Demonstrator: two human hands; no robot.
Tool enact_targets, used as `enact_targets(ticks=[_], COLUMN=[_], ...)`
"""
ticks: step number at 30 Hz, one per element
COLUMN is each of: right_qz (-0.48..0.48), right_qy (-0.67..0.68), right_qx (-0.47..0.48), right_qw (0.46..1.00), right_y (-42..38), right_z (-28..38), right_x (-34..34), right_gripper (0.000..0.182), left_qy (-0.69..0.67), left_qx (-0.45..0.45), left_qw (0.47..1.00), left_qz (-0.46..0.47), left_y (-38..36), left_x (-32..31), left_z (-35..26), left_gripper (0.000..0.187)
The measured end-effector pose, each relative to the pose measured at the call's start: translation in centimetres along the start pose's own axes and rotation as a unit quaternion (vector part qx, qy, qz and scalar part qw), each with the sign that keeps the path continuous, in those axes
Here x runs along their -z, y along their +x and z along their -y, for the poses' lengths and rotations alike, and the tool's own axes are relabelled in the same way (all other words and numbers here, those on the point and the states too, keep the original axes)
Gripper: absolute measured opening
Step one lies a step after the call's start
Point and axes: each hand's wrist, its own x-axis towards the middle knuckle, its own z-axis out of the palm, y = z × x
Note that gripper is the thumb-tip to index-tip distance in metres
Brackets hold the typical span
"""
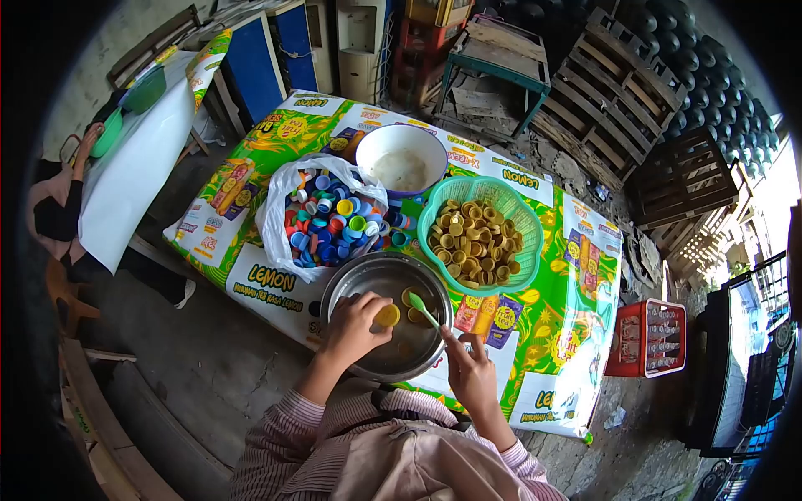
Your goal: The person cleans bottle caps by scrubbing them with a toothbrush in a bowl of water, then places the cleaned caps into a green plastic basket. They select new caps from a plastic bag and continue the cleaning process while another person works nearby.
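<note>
My left hand (361, 324) pinches a yellow bottle cap (388, 316) over a metal basin (351, 279). In my right hand (469, 367) is the handle of a light-green plastic spoon (422, 307), its bowl end pointing into the basin. A few more yellow caps (411, 296) lie in the basin near the spoon. Just beyond stands a green plastic basket (535, 219) heaped with yellow caps (472, 242). To its left, a white plastic bag (271, 219) lies open, full of mostly blue bottle caps (330, 219) with some red, green and yellow ones.
A white bowl with a dark rim (443, 150) stands at the back of the covered table (259, 288). Another person (63, 196) sits at a table at far left, hand on a green bowl (107, 134). A red bottle crate (614, 342) stands on the right-hand floor; wooden pallets (606, 92) lean behind.
</note>
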Motion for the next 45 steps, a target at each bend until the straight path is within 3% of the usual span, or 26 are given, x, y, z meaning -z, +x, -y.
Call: enact_targets(ticks=[2, 3, 5, 6, 7, 8, 9, 10, 11, 13, 17, 19, 20, 27, 29, 32, 33, 35, 39, 41, 45], right_qz=[-0.038, -0.038, -0.057, 0.12, 0.119, 0.031, -0.045, -0.056, -0.072, 0.0, 0.014, 0.043, 0.037, 0.029, 0.02, -0.006, -0.007, -0.001, -0.034, -0.043, -0.037], right_qy=[0.041, 0.041, 0.047, -0.073, -0.074, 0.01, 0.094, 0.136, 0.166, 0.295, 0.302, 0.319, 0.313, 0.303, 0.314, 0.273, 0.254, 0.247, 0.241, 0.222, 0.215], right_qx=[-0.013, -0.014, 0.008, -0.069, -0.068, -0.046, -0.028, -0.03, -0.003, -0.125, -0.117, -0.15, -0.139, -0.142, -0.145, -0.13, -0.123, -0.139, -0.129, -0.13, -0.152], right_qw=[0.998, 0.998, 0.997, 0.988, 0.988, 0.998, 0.994, 0.989, 0.983, 0.947, 0.946, 0.935, 0.939, 0.942, 0.938, 0.953, 0.959, 0.959, 0.961, 0.965, 0.964], right_y=[-0.8, -0.8, -0.8, -0.6, -1.0, -0.9, -1.3, -1.5, -1.5, -1.8, -2.4, -2.7, -2.7, -2.9, -3.2, -4.3, -4.7, -5.5, -6.4, -6.5, -7.0], right_z=[1.8, 1.4, 0.1, -0.4, -0.3, 0.0, 0.2, -0.1, -0.9, -0.3, 0.8, 1.1, 1.2, 0.6, 0.1, -1.0, -1.2, -1.4, -0.7, -0.4, -0.4], right_x=[2.1, 1.6, -0.6, -1.2, -0.8, -0.5, -0.3, -0.2, -0.6, -0.3, -0.3, -0.3, -0.3, 0.3, 0.2, -0.9, -1.1, -1.3, -1.0, -0.6, -1.1], right_gripper=[0.046, 0.046, 0.045, 0.043, 0.043, 0.042, 0.041, 0.038, 0.037, 0.037, 0.037, 0.037, 0.036, 0.036, 0.037, 0.037, 0.037, 0.037, 0.038, 0.038, 0.038], left_qy=[-0.094, -0.094, -0.075, -0.071, -0.071, -0.254, -0.431, -0.568, -0.725, -0.814, -0.798, -0.757, -0.738, -0.769, -0.766, -0.563, -0.507, -0.507, -0.373, -0.093, -0.205], left_qx=[-0.011, -0.011, 0.069, 0.102, 0.102, 0.119, 0.14, 0.126, 0.139, 0.036, -0.033, -0.088, -0.028, -0.037, 0.006, 0.026, 0.012, -0.003, -0.059, -0.07, 0.001], left_qw=[0.988, 0.988, 0.995, 0.987, 0.988, 0.959, 0.891, 0.812, 0.67, 0.578, 0.597, 0.643, 0.673, 0.631, 0.633, 0.803, 0.839, 0.831, 0.918, 0.993, 0.978], left_qz=[-0.119, -0.119, -0.005, 0.099, 0.097, 0.04, -0.014, 0.042, 0.078, 0.054, 0.069, 0.07, 0.054, 0.095, 0.116, 0.192, 0.199, 0.228, 0.119, -0.017, 0.039], left_y=[-0.3, -0.3, -0.7, -1.1, -1.1, -0.7, -1.0, -1.1, -1.4, -1.2, -0.3, 0.1, -0.1, 1.2, 1.9, 4.3, 5.3, 8.5, 15.8, 15.4, 11.0], left_x=[2.0, 1.5, -0.6, -1.7, -1.6, -1.0, -0.5, 0.6, 0.5, 1.1, 3.1, 3.6, 3.9, 4.4, 4.2, 1.1, -0.4, -1.9, -5.2, -6.4, -4.7], left_z=[-2.3, -1.9, 0.5, 2.5, 2.1, 1.8, 1.2, 1.4, 2.0, 1.0, -1.0, -1.5, -2.1, -3.3, -3.7, -2.9, -2.4, -2.8, -1.7, -1.0, 0.2], left_gripper=[0.041, 0.041, 0.039, 0.041, 0.041, 0.043, 0.046, 0.051, 0.054, 0.057, 0.058, 0.056, 0.061, 0.059, 0.054, 0.039, 0.039, 0.038, 0.054, 0.091, 0.087])
